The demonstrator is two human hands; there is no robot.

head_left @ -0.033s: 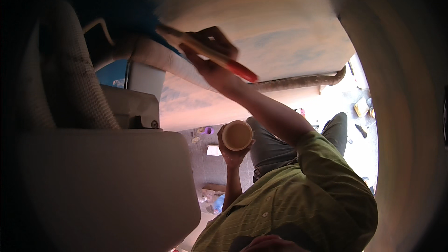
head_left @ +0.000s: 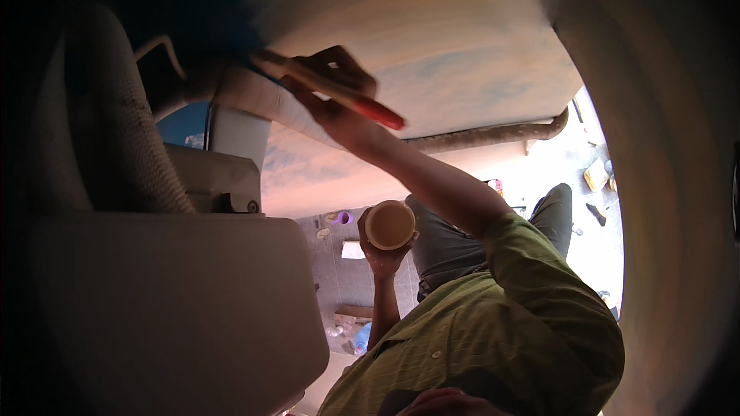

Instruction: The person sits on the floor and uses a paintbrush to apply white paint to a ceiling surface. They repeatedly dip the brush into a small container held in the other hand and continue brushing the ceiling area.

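Observation:
My raised right hand (head_left: 348,77) is closed around a paintbrush (head_left: 333,91) with a pale wooden handle and a red end. The brush tilts up to the left; its far tip fades into dark blue shadow by the painted surface (head_left: 470,38), which has blue-grey and peach cloud-like patches. Whether the bristles touch that surface I cannot tell. Lower down, my left hand (head_left: 381,262) is wrapped round a round cup (head_left: 391,247) seen from above. Smooth beige stuff, perhaps paint, fills its inside.
A large pale box-shaped unit (head_left: 177,300) stands close on the left, with a thick wrapped hose (head_left: 127,108) above it. A brown pipe (head_left: 486,137) runs along the painted surface's lower edge. Far below, a purple container (head_left: 344,218) and scattered items lie on the floor.
My right hand and the brush have shifted a little to the left. The left hand still holds the cup in nearly the same place.

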